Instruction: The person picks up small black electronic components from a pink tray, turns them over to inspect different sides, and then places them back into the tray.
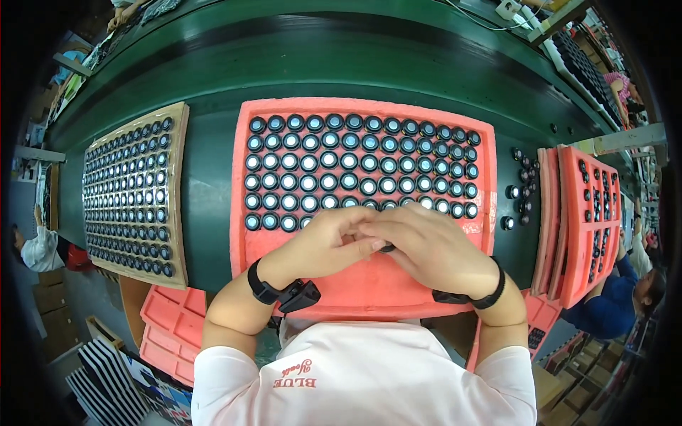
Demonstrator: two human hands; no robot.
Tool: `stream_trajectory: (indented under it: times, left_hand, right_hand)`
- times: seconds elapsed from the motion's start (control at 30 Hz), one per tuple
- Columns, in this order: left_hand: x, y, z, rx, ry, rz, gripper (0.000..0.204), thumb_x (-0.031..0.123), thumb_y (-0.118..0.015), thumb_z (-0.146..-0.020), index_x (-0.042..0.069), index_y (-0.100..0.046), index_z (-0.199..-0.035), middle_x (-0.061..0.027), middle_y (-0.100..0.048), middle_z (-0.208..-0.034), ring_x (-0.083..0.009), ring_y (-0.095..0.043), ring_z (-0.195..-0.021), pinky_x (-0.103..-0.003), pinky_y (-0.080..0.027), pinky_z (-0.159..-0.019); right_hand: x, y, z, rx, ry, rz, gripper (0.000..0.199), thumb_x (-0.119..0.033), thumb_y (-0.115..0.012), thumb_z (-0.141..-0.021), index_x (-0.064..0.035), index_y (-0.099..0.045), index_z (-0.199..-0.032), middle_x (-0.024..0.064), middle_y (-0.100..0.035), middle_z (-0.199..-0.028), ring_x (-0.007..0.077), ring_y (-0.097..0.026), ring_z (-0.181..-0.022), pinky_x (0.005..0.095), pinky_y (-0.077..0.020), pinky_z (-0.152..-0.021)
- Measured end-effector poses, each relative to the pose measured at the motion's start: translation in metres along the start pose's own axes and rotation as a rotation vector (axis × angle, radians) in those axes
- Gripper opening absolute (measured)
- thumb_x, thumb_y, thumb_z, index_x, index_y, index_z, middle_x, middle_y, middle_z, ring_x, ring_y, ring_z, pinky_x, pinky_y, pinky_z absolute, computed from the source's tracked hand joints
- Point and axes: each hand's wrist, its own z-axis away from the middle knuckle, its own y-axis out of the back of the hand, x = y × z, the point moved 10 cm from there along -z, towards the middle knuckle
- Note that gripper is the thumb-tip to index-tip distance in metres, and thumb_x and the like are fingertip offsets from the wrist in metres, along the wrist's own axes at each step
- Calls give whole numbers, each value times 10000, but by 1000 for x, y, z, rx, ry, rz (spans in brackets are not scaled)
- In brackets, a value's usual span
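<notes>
Above the front part of a red foam tray (298, 302), my left hand (323, 243) and my right hand (437, 245) meet, fingers closed and overlapping. Between the left thumb tip and the right fingers shows a small black round part (387, 248), mostly covered. Behind my hands, several rows of black round parts with pale shiny centres, such as this black part (329, 159), fill the tray's far half. The front rows reach right up to my fingers, which hide some of them. Black bands circle both wrists.
On the left lies a tan board (182, 199) packed with similar parts under shiny film. Loose black parts (526, 177) are scattered on the green table (213, 142) to the right, beside stacked red foam trays (566, 234). A person in blue (611, 305) is at far right.
</notes>
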Motion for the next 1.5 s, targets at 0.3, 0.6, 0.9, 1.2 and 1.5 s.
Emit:
stream_trajectory:
  times: [0.3, 0.6, 0.9, 1.2, 1.5]
  left_hand:
    - [14, 20, 5, 152, -201, 237, 359, -19, -651, -870, -47, -521, -1203, -97, -638, -1071, -138, -649, -930, -268, -543, -807]
    - [12, 19, 1, 194, -123, 322, 374, -92, -640, -842, -72, -517, -1194, -160, -627, -1129, -224, -644, -1041, -332, -567, -854]
    - [14, 28, 7, 247, -310, 35, 298, -84, -675, -813, -34, -617, -1101, -141, -617, -1109, -165, -654, -969, -265, -572, -777]
    - [27, 28, 10, 290, -378, -131, 327, -90, -683, -789, -40, -630, -1107, -129, -607, -1071, -166, -651, -904, -247, -578, -757]
    - [26, 25, 7, 288, -318, -156, 380, -105, -641, -806, -34, -608, -1178, -122, -592, -1082, -159, -646, -901, -245, -579, -757]
  right_hand:
    - [21, 9, 3, 248, -108, -327, 434, -1, -764, -739, -36, -607, -1141, 132, -583, -1125, 252, -618, -975, 333, -520, -787]
    - [64, -13, 21, 405, -194, -1038, 451, 64, -690, -810, 26, -524, -1228, 120, -567, -1141, 178, -619, -987, 298, -544, -825]
    - [62, -9, 26, 440, -231, -921, 411, 87, -677, -810, 33, -541, -1195, 115, -584, -1063, 183, -596, -980, 309, -500, -861]
    - [57, -11, 25, 375, -165, -757, 332, 90, -691, -793, 37, -580, -1101, 127, -557, -1067, 183, -571, -948, 304, -476, -857]
    - [61, -16, 24, 376, -159, -819, 358, 105, -661, -808, 33, -551, -1141, 118, -558, -1080, 177, -569, -949, 304, -470, -854]
